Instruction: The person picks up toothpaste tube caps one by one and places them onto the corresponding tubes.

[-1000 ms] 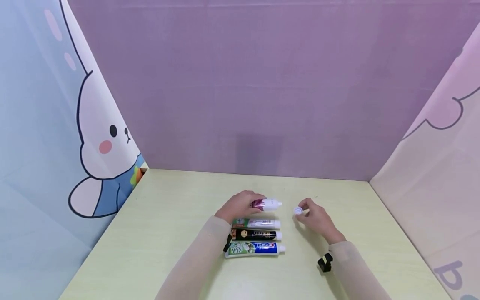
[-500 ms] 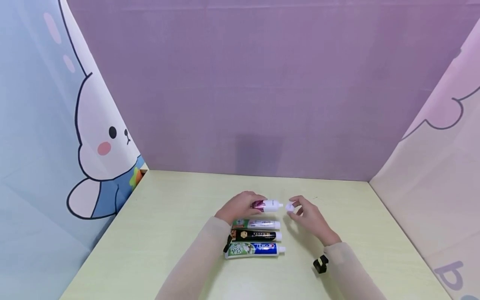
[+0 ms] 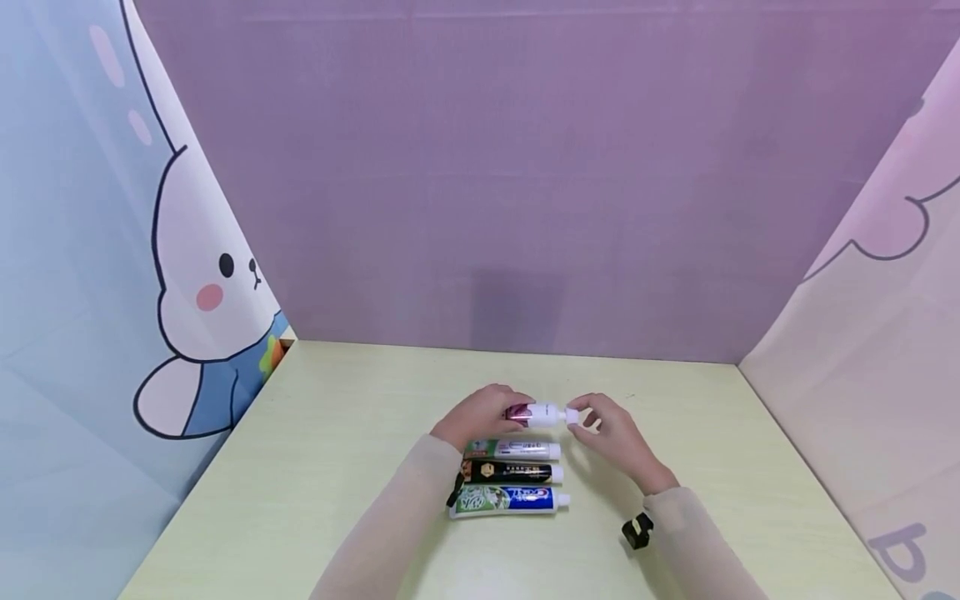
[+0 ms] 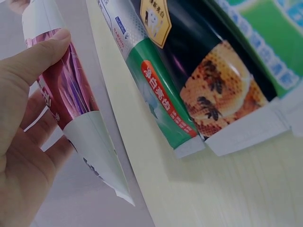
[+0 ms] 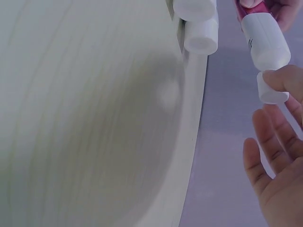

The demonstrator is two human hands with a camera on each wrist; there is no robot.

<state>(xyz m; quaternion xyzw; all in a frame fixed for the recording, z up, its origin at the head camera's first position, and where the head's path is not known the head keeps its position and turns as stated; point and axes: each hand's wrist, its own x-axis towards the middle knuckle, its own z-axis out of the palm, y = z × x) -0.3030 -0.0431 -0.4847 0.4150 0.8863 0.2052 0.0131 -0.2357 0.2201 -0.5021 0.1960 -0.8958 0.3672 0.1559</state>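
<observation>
My left hand point(image 3: 483, 411) grips a white and purple-red toothpaste tube point(image 4: 75, 90) around its body, thumb on the near side, the nozzle end pointing right. Between thumb and fingers my right hand point(image 3: 617, 432) pinches a white cap point(image 5: 273, 90) at the nozzle end; in the right wrist view the cap sits right against the tube's shoulder. The other right fingers are spread apart from it. Nearer to me lie a green and silver toothpaste tube point(image 3: 517, 450), a black toothpaste tube point(image 3: 517, 472) with a bee picture, and a green and blue toothpaste tube point(image 3: 510, 499).
The three lying tubes form a row on the pale wooden table point(image 3: 337, 500), their white caps facing right. A purple cloth wall point(image 3: 480, 183) rises behind the table, with a rabbit-printed cloth point(image 3: 210, 325) on the left and a pale printed cloth point(image 3: 885, 375) on the right.
My right hand has moved left with the cap, bringing it from apart to the tube's nozzle. The left hand and its tube have barely moved.
</observation>
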